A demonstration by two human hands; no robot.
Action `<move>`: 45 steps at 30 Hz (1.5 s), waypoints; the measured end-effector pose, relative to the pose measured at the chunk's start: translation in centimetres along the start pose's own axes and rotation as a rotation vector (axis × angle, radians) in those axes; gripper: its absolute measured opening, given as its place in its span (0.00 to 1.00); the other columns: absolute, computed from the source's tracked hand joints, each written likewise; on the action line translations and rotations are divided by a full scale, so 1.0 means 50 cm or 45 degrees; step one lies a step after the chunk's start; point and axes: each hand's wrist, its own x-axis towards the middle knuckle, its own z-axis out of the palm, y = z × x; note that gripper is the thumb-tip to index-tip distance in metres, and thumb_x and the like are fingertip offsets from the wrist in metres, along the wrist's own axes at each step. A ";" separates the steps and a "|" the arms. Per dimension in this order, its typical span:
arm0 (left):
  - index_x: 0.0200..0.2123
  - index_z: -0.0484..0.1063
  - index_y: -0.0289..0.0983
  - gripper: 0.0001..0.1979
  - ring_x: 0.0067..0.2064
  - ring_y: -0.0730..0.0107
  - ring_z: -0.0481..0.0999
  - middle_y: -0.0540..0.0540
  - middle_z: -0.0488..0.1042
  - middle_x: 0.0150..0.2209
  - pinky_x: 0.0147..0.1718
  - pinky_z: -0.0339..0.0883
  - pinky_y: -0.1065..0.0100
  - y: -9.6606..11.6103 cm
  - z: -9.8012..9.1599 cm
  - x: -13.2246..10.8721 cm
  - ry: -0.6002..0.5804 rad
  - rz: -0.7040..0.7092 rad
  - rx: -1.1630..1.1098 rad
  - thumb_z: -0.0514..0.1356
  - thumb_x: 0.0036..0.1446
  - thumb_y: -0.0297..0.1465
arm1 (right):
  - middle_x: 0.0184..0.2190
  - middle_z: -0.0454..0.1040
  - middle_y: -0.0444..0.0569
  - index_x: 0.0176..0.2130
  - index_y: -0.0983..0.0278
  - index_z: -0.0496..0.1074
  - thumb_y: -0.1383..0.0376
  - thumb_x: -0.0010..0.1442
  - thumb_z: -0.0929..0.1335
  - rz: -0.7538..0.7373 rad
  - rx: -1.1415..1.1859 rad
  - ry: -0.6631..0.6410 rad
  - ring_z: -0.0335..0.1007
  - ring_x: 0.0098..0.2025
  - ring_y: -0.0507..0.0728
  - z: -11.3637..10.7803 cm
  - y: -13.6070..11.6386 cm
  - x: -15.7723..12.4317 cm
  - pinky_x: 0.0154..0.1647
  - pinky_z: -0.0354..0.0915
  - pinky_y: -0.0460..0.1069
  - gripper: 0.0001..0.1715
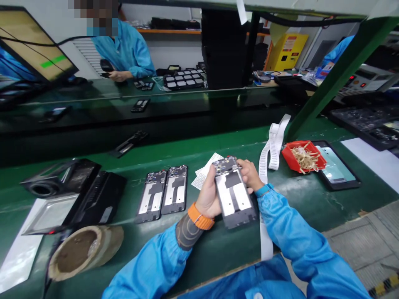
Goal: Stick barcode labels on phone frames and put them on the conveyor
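An opened smartphone, its back cover off and its circuit board and silver battery area showing, is held tilted above the green bench. My left hand grips its left edge, thumb along the side near the board. At the upper right corner, my right hand has its fingers curled against the phone's edge. Whether those fingers also hold something small is hidden. Two similar opened phones, a left one and a right one, lie side by side on the bench. White label sheets lie partly behind my left hand.
A long label strip trails across the bench. Right of it are a red bin of pale strips and a black tray. A black device and a cardboard roll stand left. Beyond the conveyor sits a co-worker.
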 end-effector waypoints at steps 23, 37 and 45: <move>0.61 0.67 0.34 0.34 0.30 0.55 0.82 0.36 0.80 0.34 0.28 0.75 0.61 0.044 -0.121 0.038 0.177 -0.303 0.382 0.52 0.62 0.52 | 0.31 0.75 0.46 0.32 0.61 0.70 0.67 0.57 0.65 -0.015 0.514 0.032 0.70 0.35 0.58 -0.013 -0.010 -0.009 0.40 0.62 0.51 0.04; 0.54 0.72 0.29 0.50 0.28 0.54 0.81 0.32 0.79 0.32 0.29 0.74 0.58 0.043 -0.104 0.037 0.203 -0.316 0.233 0.34 0.57 0.64 | 0.33 0.75 0.48 0.33 0.61 0.73 0.68 0.58 0.66 -0.101 0.325 0.110 0.69 0.39 0.59 -0.027 -0.011 -0.015 0.43 0.63 0.54 0.05; 0.52 0.73 0.31 0.48 0.30 0.56 0.81 0.33 0.79 0.33 0.30 0.75 0.58 0.035 -0.093 0.038 0.282 -0.289 0.185 0.35 0.57 0.63 | 0.33 0.76 0.51 0.33 0.61 0.73 0.69 0.63 0.65 -0.176 -0.169 0.167 0.65 0.40 0.62 -0.010 -0.029 -0.024 0.43 0.57 0.54 0.09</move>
